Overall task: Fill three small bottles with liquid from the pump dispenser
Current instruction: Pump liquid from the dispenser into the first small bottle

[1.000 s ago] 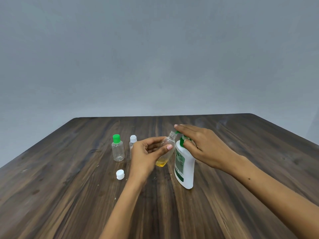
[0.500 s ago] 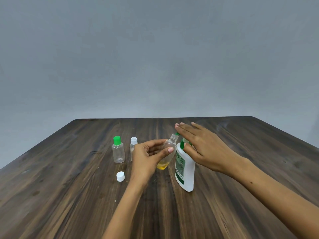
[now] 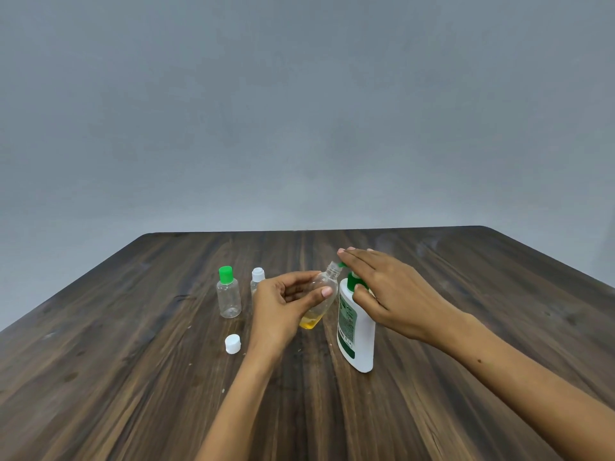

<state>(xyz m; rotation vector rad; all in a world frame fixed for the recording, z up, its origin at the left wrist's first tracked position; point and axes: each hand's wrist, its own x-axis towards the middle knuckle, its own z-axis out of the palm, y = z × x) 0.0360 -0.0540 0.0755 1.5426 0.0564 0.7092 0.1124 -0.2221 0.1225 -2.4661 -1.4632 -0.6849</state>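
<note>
Here, just below the middle of the frame, the left hand (image 3: 283, 311) grips an uncapped clear small bottle (image 3: 321, 299), its fingers and thumb curled round the body, and holds it above the table, tilted so that its open threaded neck points up and to the right, to the green spout of the pump dispenser (image 3: 355, 322). A shallow layer of yellow liquid sits in the low end of that bottle. The dispenser, a white bottle with a green label and green pump head, stands on the dark wooden table (image 3: 466, 327) just right of the held bottle. The right hand (image 3: 389, 291) lies over the pump head with its fingers straight and close together, reaching past the spout, while the thumb rests against the dispenser's shoulder below the green collar. Left of the hands, towards the centre left of the frame, a clear bottle with a green cap (image 3: 228, 292) stands upright, and beside it a clear bottle with a white cap (image 3: 257, 279) stands partly hidden behind the left hand's knuckles. A loose white cap (image 3: 232, 343) lies on the table below those two bottles, apart from them and just left of the left wrist.
</note>
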